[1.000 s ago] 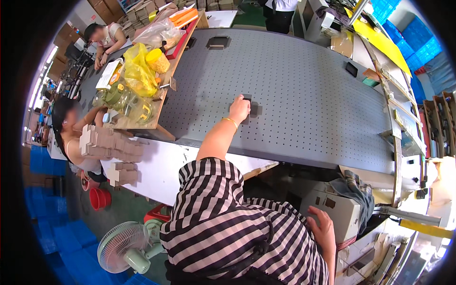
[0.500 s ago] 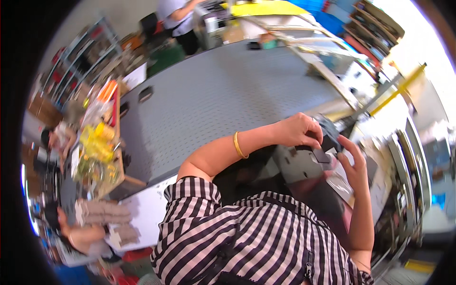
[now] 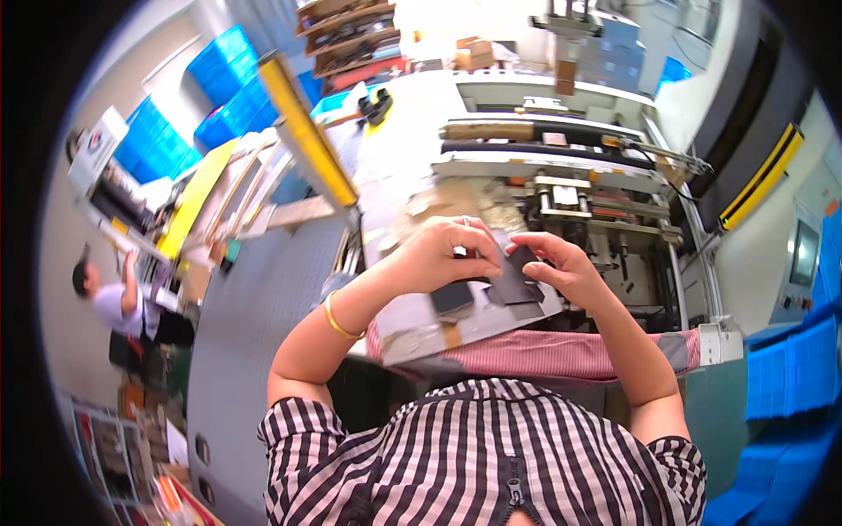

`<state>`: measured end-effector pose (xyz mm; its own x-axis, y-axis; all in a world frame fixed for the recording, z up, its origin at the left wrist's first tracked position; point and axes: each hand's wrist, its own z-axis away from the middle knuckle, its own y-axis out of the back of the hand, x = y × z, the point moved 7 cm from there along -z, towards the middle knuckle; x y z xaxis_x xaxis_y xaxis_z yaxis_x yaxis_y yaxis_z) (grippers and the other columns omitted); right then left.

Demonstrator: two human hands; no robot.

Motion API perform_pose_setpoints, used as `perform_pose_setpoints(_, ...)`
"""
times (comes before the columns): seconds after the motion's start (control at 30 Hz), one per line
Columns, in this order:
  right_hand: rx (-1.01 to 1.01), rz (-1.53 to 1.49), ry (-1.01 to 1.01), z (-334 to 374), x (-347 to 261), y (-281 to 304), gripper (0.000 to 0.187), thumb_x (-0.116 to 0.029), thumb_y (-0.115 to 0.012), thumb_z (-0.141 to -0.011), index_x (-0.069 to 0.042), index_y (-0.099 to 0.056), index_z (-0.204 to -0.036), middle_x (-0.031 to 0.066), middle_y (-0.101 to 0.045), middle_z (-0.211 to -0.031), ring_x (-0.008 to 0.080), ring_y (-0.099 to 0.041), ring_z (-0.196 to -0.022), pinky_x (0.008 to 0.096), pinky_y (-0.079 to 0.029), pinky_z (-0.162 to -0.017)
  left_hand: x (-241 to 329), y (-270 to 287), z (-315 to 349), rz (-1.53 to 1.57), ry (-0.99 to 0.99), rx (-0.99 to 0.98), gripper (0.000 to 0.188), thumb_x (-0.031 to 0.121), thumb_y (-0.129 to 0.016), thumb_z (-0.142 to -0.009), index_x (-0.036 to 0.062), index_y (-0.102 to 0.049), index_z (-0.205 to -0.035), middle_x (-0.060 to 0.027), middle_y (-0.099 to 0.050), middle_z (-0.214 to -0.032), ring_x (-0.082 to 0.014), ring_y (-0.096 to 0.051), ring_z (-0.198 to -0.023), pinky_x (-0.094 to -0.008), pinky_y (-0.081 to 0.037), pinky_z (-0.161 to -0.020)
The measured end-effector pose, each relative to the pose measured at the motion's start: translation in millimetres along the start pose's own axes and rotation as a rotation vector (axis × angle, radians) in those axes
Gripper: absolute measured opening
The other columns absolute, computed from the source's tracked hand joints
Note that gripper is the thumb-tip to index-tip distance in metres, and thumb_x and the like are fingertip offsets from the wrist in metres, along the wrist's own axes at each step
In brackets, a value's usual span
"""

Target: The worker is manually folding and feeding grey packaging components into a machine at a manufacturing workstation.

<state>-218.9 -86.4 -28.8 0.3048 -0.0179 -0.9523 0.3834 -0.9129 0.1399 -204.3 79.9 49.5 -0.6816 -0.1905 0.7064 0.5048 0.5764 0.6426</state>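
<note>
My left hand (image 3: 454, 252) is over a light board (image 3: 408, 344) on the machine's front edge, thumb and fingers drawn together in a pinch. What lies between its fingertips, if anything, I cannot make out. Close beside it, my right hand (image 3: 566, 270) grips a small dark grey flat piece (image 3: 523, 258) between thumb and fingers. Below both hands, a larger grey flat piece (image 3: 514, 291) rests on the board. A black rectangular piece (image 3: 452, 300) lies to its left, partly under my left hand.
A machine with rails and rollers (image 3: 561, 162) stands ahead and right. Red striped cloth (image 3: 544, 354) covers its front edge. A yellow-and-grey post (image 3: 307, 131) rises on the left beside a grey perforated table (image 3: 263, 307). Blue crates (image 3: 794, 373) are at right; another person (image 3: 127, 302) stands far left.
My view has swung right, from the grey table to the machine. Both hands have come over the light board, still close together, with flat dark pieces under them.
</note>
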Motion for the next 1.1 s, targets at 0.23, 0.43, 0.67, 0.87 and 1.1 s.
perform_pose_setpoints(0.23,0.295,0.677,0.228,-57.5,-9.3,128.5,0.058,-0.023,-0.078,-0.079,-0.006,-0.055,-0.129,0.0071,-0.067,-0.107,0.0203,-0.06,-0.103,0.0335,-0.047,-0.091,-105.6,-1.4,-135.0,0.054,0.069,-0.023,0.022,0.011,-0.081,-0.073,0.0047,-0.07,-0.092,-0.0049,-0.063,-0.1,-0.0176,-0.056,-0.098,-0.0324,-0.045,-0.088)
perform_pose_setpoints(0.43,0.302,0.211,-0.008,-179.6,63.6,274.0,0.063,-0.022,-0.076,-0.085,0.006,-0.045,-0.133,0.0131,-0.069,-0.1,0.0137,-0.064,-0.088,0.026,-0.052,-0.076,-215.7,49.4,-280.6,0.299,0.071,0.285,0.059,0.014,-0.082,-0.076,0.0073,-0.055,-0.128,-0.0059,-0.067,-0.094,-0.0132,-0.061,-0.09,-0.0284,-0.052,-0.076)
perform_pose_setpoints(0.67,0.3,0.803,0.174,-225.8,15.6,320.7,0.055,-0.015,-0.071,-0.085,-0.003,-0.049,-0.134,0.0102,-0.069,-0.106,0.0149,-0.062,-0.101,0.0315,-0.044,-0.095,-199.9,84.9,-348.1,-0.104,-0.116,0.311,0.081,0.03,-0.087,-0.068,0.0091,-0.049,-0.136,-0.0065,-0.07,-0.098,-0.0171,-0.06,-0.094,-0.034,-0.049,-0.088)
perform_pose_setpoints(0.87,0.807,-0.108,0.631,-166.8,-24.0,238.2,0.031,-0.028,-0.056,-0.097,-0.004,-0.062,-0.117,0.0076,-0.067,-0.101,0.0184,-0.064,-0.099,0.0348,-0.048,-0.092,-189.6,85.7,-243.9,-0.215,-0.051,0.54,0.092,0.05,-0.086,-0.064,0.0096,-0.047,-0.137,-0.0237,-0.056,-0.126,-0.0345,-0.054,-0.119,-0.0424,-0.043,-0.101)
perform_pose_setpoints(1.1,-0.117,-0.05,-0.207,-26.8,65.5,-88.2,0.019,-0.009,-0.054,-0.094,0.006,-0.065,-0.099,0.0095,-0.068,-0.09,0.0182,-0.063,-0.084,0.0297,-0.049,-0.08,-188.9,36.4,65.9,0.187,0.305,0.307,0.03,0.022,-0.073,-0.085,0.0094,-0.068,-0.112,-0.0061,-0.072,-0.098,-0.0152,-0.066,-0.091,-0.0311,-0.052,-0.084)
